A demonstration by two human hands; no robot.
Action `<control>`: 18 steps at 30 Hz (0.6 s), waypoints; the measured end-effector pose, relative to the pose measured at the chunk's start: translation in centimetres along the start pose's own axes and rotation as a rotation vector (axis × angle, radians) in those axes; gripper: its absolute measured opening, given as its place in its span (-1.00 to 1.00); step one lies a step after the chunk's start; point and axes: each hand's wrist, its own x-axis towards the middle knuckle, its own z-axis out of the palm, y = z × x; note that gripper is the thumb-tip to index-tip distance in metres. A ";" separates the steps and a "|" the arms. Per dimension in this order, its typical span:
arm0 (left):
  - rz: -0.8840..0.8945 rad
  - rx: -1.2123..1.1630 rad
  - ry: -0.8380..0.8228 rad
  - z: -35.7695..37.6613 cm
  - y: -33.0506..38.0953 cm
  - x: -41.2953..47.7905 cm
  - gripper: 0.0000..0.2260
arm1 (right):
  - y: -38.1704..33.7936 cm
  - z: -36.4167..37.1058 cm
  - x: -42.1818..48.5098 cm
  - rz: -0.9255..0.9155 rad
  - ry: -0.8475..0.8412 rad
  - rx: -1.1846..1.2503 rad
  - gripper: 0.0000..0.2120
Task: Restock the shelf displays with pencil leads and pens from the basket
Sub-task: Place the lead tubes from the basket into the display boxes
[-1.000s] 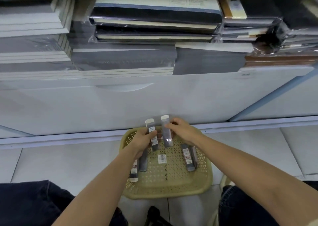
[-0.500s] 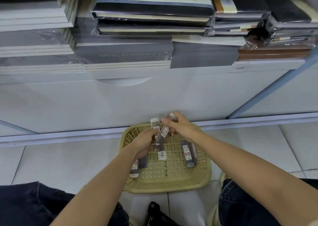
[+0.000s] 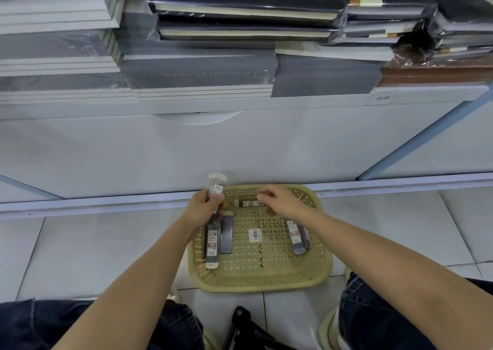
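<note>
A yellow perforated basket sits on the floor tiles in front of the shelf unit. My left hand is over the basket's back left corner, gripping a clear pencil lead case upright with its white cap on top. My right hand is at the basket's back edge. Its fingertips pinch the right end of another lead case, which lies sideways there. Two more lead cases lie along the basket's left side and two others on the right. A loose barcode label lies in the middle.
A white drawer front stands right behind the basket. Stacks of wrapped notebooks fill the shelf above it. My knees in dark jeans flank the basket, and a black stand foot is on the tiles between them.
My right hand brought its lead case over to my left hand, then dropped to the basket's back edge onto a case lying there. My left hand shifted left and holds its case upright.
</note>
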 end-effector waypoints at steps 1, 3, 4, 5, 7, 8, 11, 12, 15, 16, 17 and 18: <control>0.003 0.015 0.063 -0.8 -0.4 0.1 -0.87 | 0.9 0.4 0.2 0.003 -0.023 -0.079 -0.68; 0.003 -0.005 0.186 -2.2 -1.3 0.4 -0.84 | 2.3 1.4 0.6 -0.020 -0.063 -0.204 -0.68; 0.000 -0.020 0.231 -2.9 -1.8 0.6 -0.83 | 2.6 2.0 1.0 -0.038 -0.050 -0.250 -0.66; -0.004 -0.029 0.259 -3.4 -2.4 0.7 -0.81 | 2.7 2.5 1.5 -0.049 -0.017 -0.294 -0.64; -0.024 -0.036 0.270 -4.1 -3.7 0.7 -0.77 | 2.8 3.3 2.3 -0.057 0.067 -0.404 -0.61; -0.039 -0.038 0.264 -4.3 -4.2 0.7 -0.77 | 2.9 3.7 2.5 -0.063 0.104 -0.472 -0.59; -0.057 -0.037 0.253 -4.5 -5.0 0.8 -0.77 | 4.0 5.0 2.6 -0.048 0.145 -0.611 -0.53; -0.059 -0.041 0.253 -4.4 -5.0 0.9 -0.78 | 4.5 5.5 2.5 -0.023 0.142 -0.642 -0.52; -0.055 -0.038 0.241 -4.5 -4.8 1.1 -0.78 | 5.5 5.8 2.2 0.014 0.112 -0.740 -0.61; -0.051 -0.034 0.234 -4.5 -4.8 1.1 -0.79 | 5.6 5.8 2.2 0.007 0.092 -0.749 -0.63; -0.050 -0.031 0.228 -4.5 -4.9 1.0 -0.79 | 5.7 5.8 2.3 -0.011 0.078 -0.747 -0.64; -0.052 -0.028 0.221 -4.6 -4.9 1.0 -0.79 | 5.5 5.9 2.4 -0.040 0.078 -0.732 -0.63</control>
